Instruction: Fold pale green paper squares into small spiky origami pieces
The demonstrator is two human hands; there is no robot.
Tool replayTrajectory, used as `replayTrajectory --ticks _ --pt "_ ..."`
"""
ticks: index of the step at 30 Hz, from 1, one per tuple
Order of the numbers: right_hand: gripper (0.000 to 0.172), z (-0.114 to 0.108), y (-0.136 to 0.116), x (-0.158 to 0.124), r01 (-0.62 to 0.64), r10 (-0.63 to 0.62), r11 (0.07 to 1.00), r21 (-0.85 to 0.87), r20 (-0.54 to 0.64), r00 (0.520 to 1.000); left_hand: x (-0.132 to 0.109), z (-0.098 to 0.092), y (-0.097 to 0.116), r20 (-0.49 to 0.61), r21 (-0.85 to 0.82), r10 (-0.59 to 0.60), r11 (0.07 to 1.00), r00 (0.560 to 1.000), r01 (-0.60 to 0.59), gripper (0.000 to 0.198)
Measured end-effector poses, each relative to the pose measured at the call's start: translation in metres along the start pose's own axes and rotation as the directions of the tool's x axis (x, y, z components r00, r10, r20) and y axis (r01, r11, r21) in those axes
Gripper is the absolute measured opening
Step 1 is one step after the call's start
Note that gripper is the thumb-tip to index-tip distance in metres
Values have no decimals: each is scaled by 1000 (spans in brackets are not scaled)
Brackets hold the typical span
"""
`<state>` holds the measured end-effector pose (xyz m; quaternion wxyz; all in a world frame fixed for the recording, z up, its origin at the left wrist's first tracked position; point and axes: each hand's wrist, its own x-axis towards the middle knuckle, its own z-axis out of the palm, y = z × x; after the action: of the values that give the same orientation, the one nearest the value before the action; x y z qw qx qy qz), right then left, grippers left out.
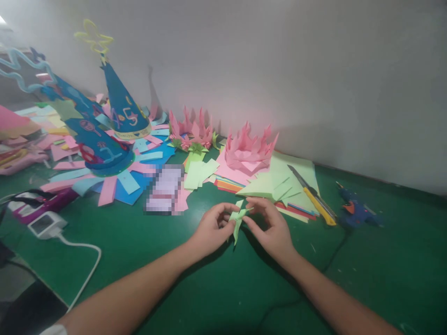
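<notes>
The green table (146,260) is crowded along its far edge, so the main risks, as I judge them, come from what lies near your arms. The stack of coloured paper (296,177) sits close, at one o'clock from your hands, and a sweep of your right forearm may fan it out or knock the yellow utility knife (314,195) off it. That knife lies along the stack's right edge, at two o'clock, with its dark blade end apparently out, so a blind reach that way may cut you. The blue glue gun (356,211) at three o'clock trails a dark cord (335,250) toward your right forearm; snag it and the gun may drag across the table. The smallest risk is in your fingers. Your left hand (211,228) and right hand (274,228) both pinch the folded green paper piece (239,217), with the fingertips closed narrowly on its points. You hold it just above the table in the middle of the view, and too hard a tug may tear or crush one of its thin arms. Counted: one table; two blue cone hats (122,104) at ten o'clock; one paper stack; two pink paper crowns (248,149) at twelve; one knife; one glue gun; one white charger (45,224) at nine; two hands; one green piece held.
</notes>
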<state>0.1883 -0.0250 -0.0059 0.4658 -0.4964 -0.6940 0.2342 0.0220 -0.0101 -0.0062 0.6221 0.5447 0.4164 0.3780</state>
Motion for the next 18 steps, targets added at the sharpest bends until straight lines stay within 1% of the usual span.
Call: replayTrajectory --ticks 3,4,8,11,15,18 --pt "8 -2 -2 3 69 -67 994 -87 26 997 1 0 -2 -20 38 49 998 999 -48 24" --pt "5 -2 -2 3 75 -73 992 -100 26 997 1 -1 -3 -32 58 67 996 997 -65 24" --pt "4 -1 -1 4 46 -43 991 -123 25 999 2 -3 -2 -92 189 140 975 986 -120 24" --pt "2 0 0 5 16 -11 990 -143 36 999 2 -3 0 -111 262 170 955 979 -136 27" --pt "5 -1 0 5 4 0 992 -128 38 999 1 -3 2 -90 243 163 960 982 -138 30" --pt "7 -1 0 5 -3 8 993 -117 40 999 0 -3 2 -57 202 139 971 989 -125 37"
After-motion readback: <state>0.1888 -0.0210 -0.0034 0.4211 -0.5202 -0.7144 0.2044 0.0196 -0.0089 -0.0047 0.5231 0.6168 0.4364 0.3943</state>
